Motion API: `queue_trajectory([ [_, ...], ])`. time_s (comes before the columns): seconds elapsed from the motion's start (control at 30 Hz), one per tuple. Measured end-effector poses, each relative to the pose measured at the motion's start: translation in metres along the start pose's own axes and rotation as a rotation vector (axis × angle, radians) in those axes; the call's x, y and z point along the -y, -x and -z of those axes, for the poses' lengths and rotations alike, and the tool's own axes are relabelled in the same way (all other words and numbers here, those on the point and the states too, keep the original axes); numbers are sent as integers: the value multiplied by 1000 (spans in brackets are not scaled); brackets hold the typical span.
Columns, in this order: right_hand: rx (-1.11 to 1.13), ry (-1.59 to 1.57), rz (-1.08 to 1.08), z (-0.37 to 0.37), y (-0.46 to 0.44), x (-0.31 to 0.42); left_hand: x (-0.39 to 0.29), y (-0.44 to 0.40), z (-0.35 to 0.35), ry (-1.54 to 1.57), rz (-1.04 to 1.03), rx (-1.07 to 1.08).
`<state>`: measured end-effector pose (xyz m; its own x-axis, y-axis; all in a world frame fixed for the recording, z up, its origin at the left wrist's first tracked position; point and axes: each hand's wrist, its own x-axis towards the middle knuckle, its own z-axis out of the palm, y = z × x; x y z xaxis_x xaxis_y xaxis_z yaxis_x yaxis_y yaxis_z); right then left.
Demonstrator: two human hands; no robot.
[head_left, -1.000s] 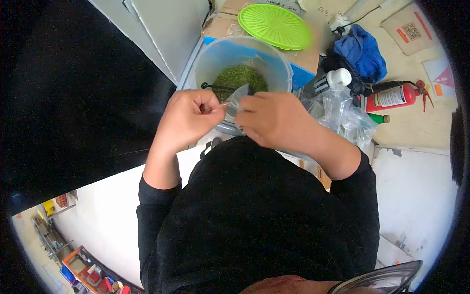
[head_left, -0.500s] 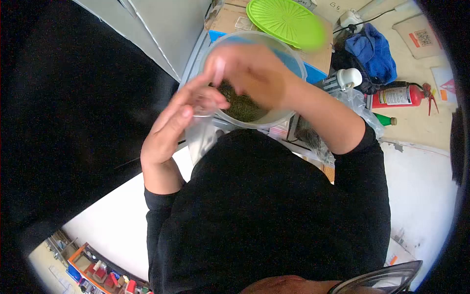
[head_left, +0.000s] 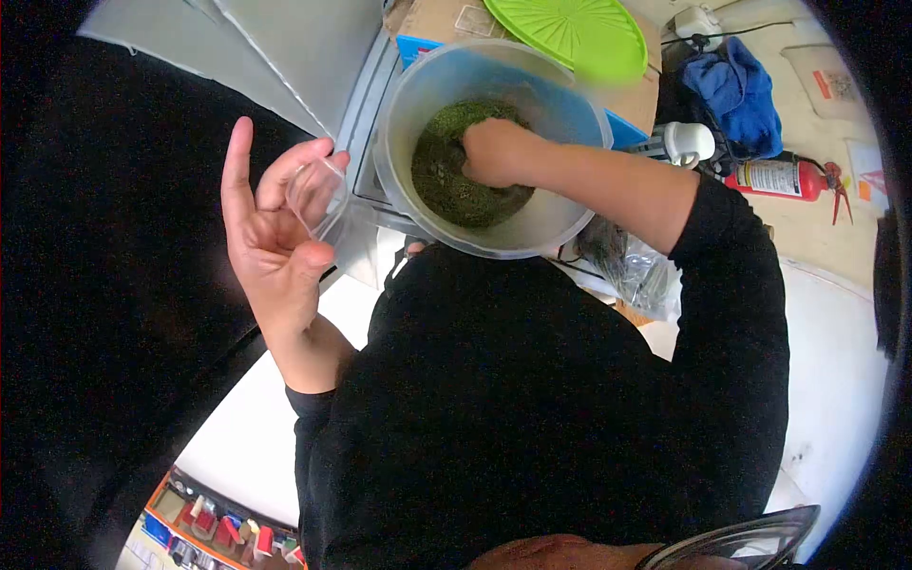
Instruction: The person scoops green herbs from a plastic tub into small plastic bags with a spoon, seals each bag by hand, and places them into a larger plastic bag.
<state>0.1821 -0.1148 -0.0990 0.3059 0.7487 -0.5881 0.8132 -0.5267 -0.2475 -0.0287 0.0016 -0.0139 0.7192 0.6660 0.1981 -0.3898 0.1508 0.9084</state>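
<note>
A clear plastic bag [head_left: 318, 199] hangs from my left hand [head_left: 275, 233], its mouth spread apart by the curled fingers and thumb while the index finger points up. To the right of it stands a large translucent bucket [head_left: 560, 214], with dried green herb [head_left: 461, 201] at its bottom. My right hand [head_left: 496, 152] reaches down into the bucket and touches the herb. Its fingers are curled under, and their tips are hidden, so whatever they hold does not show.
A bright green lid [head_left: 575, 33] lies on a cardboard box [head_left: 432, 21] behind the bucket. On the right are a white-handled jug [head_left: 686, 142], a blue cloth [head_left: 731, 95], a red fire extinguisher [head_left: 784, 179] and a crumpled plastic bag [head_left: 641, 275].
My right hand has gone from above the bag and bucket rim down into the herb. My left hand has moved left, away from the bucket, still with the plastic bag.
</note>
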Motion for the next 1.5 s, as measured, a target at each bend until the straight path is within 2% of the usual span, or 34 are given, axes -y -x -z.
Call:
queue_trajectory([
  [0.07, 53, -41, -36, -16, -1, -3, 3, -2, -2, -10, -4, -15],
  [0.17, 231, -77, 70, -19, -14, -1, 3, -4, -2, -47, -45, -17],
  [0.23, 164, -149, 319, -42, -26, -14, 2, -7, 1, -62, -74, -4],
  [0.3, 182, -493, 252, -48, -25, -21, 2, -7, 0, -63, -66, -26],
  [0.37, 277, -1092, -155, -38, -13, -20, 2, -8, -1, -65, -73, -37],
  [0.47, 223, -1287, -242, -23, -5, -20, 6, -11, -1, -77, -108, -20],
  [0.63, 103, -1462, -186, -10, 12, -27, 7, -16, -3, -99, -124, -19],
  [0.8, -90, -1601, -140, 4, 42, -33, 9, -23, -13, -245, -143, -34],
  [0.9, -326, -1660, -143, 12, 70, -35, 17, -27, -17, -339, -183, -19],
  [1.0, -584, -1697, -54, 15, 98, -37, 28, -28, -27, -487, -221, 48],
  [1.03, -683, -1704, -6, 13, 105, -38, 34, -28, -29, -654, -241, 72],
  [1.17, -1050, -1621, 219, 12, 135, -28, 38, -17, -59, -854, -195, 216],
  [1.27, -1270, -1247, 284, 4, 145, -18, 46, -13, -75, -878, -185, 270],
  [1.3, -1310, -1119, 247, 2, 152, -9, 47, -11, -79, -877, -199, 271],
  [1.43, -1451, -688, 536, -14, 150, -6, 53, -9, -86, -863, -200, 258],
  [1.5, -1448, -426, 606, -14, 155, -3, 54, -8, -87, -869, -204, 256],
])
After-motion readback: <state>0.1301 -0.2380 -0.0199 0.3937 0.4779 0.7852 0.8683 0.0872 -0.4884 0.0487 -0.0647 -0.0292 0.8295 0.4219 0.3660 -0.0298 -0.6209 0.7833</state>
